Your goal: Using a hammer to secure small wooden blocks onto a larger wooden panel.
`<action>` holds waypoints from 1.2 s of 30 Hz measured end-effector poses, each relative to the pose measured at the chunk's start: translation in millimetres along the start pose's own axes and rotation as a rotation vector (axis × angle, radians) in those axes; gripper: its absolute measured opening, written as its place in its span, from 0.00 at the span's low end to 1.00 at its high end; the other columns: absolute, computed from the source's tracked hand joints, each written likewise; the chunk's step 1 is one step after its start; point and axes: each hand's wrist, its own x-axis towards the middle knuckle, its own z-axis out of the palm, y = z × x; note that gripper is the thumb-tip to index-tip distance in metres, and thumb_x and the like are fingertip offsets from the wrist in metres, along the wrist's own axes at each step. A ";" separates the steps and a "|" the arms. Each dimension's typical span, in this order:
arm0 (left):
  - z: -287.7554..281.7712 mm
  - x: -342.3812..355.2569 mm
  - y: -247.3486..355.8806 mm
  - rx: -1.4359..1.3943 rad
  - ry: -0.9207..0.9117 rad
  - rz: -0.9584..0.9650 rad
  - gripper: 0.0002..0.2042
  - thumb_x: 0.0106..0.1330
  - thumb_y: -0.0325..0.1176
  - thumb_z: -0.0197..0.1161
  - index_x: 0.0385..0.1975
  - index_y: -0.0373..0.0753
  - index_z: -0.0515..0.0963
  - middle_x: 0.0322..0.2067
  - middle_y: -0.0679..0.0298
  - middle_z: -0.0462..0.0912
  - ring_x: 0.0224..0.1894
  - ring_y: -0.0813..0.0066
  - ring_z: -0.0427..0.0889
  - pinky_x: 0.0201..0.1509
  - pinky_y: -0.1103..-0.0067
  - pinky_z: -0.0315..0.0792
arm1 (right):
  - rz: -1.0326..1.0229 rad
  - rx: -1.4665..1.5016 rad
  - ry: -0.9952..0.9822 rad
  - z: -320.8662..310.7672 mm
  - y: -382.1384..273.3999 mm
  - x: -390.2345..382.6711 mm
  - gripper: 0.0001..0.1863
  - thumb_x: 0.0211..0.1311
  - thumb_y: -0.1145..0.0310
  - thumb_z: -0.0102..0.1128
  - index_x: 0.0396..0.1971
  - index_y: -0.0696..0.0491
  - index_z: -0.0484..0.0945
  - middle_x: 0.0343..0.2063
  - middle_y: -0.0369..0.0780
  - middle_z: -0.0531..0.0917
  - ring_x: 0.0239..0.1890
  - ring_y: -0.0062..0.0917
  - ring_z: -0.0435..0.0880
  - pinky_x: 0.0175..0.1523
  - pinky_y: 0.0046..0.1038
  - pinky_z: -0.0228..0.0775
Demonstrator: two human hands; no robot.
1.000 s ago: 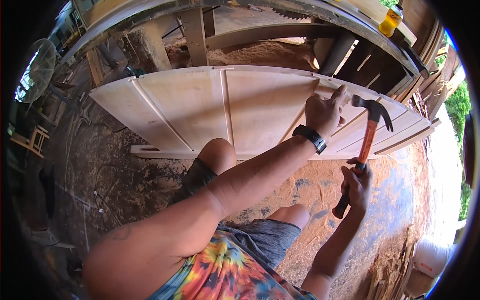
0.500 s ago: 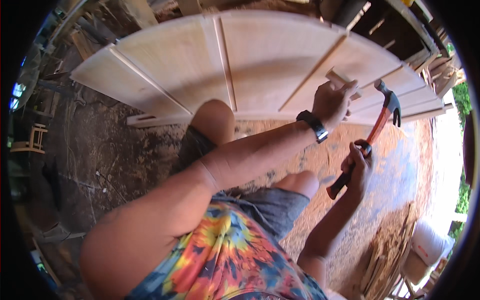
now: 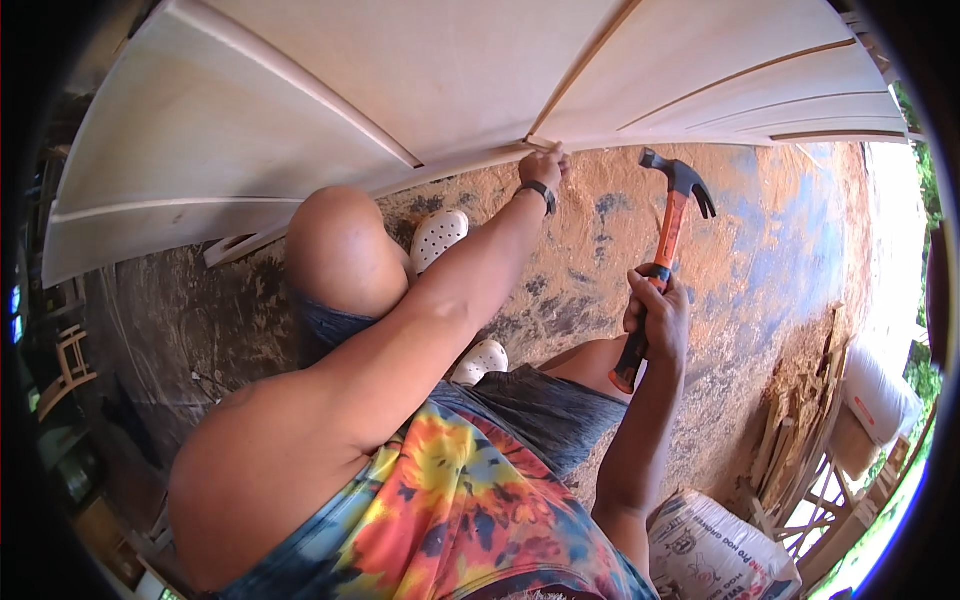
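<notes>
Working at the lower edge of a big pale wood panel (image 3: 430,80), person's own view. Far left: a small wooden frame (image 3: 68,375), well apart from the work. Panel fills the top of the view, crossed by narrow strips; bent knee (image 3: 340,250) below its left part. Pale perforated clogs (image 3: 440,235) on the floor, nearer the middle.

Left hand (image 3: 543,168) at the panel's lower edge, fingers gathered, pinching a small wooden block (image 3: 541,143) near the foot of a brown-edged strip (image 3: 582,70). Block partly hidden by the fingers; full contact with the edge can't be told. Judgement: best kept flat and steady there, fingertips low and off any face a tool could strike.

Right hand (image 3: 657,310) wrapped round the handle of a claw hammer (image 3: 672,225), head up, claw toward the right, clear of the panel. Mid-handle grip should favour control; any tap wants to be light and square, on the block rather than the pale face, which would likely dent.

Farther right: sawdust on the floor, scrap wood (image 3: 800,430) in a heap, a white sack (image 3: 880,390) beyond.
</notes>
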 end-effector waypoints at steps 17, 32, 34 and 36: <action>-4.6 -1.9 10.3 0.074 0.024 -0.030 0.12 0.68 0.41 0.64 0.33 0.38 0.75 0.21 0.70 0.72 0.18 0.82 0.67 0.19 0.82 0.62 | 0.162 -0.098 -0.082 12.9 55.8 93.3 0.12 0.61 0.68 0.65 0.37 0.57 0.73 0.17 0.32 0.72 0.11 0.16 0.71 0.16 0.20 0.63; -11.1 0.4 5.6 0.133 0.009 0.136 0.23 0.65 0.48 0.67 0.40 0.29 0.78 0.39 0.57 0.82 0.43 0.69 0.82 0.52 0.76 0.76 | 0.189 -0.140 -0.151 -3.4 48.6 143.4 0.10 0.58 0.71 0.67 0.35 0.57 0.75 0.17 0.33 0.73 0.12 0.17 0.71 0.16 0.22 0.64; -11.2 1.8 5.8 0.139 -0.005 0.144 0.23 0.64 0.48 0.68 0.41 0.30 0.78 0.39 0.58 0.82 0.44 0.68 0.82 0.52 0.75 0.76 | 0.191 0.018 0.006 -17.0 46.3 150.8 0.11 0.58 0.71 0.66 0.37 0.57 0.75 0.17 0.33 0.73 0.12 0.17 0.71 0.16 0.23 0.65; -10.1 2.6 5.6 0.185 -0.024 0.088 0.23 0.65 0.47 0.68 0.45 0.31 0.77 0.43 0.58 0.82 0.49 0.66 0.81 0.55 0.74 0.75 | 0.207 0.195 0.146 -27.5 49.0 163.5 0.08 0.60 0.71 0.64 0.34 0.54 0.73 0.16 0.31 0.71 0.12 0.17 0.69 0.17 0.22 0.65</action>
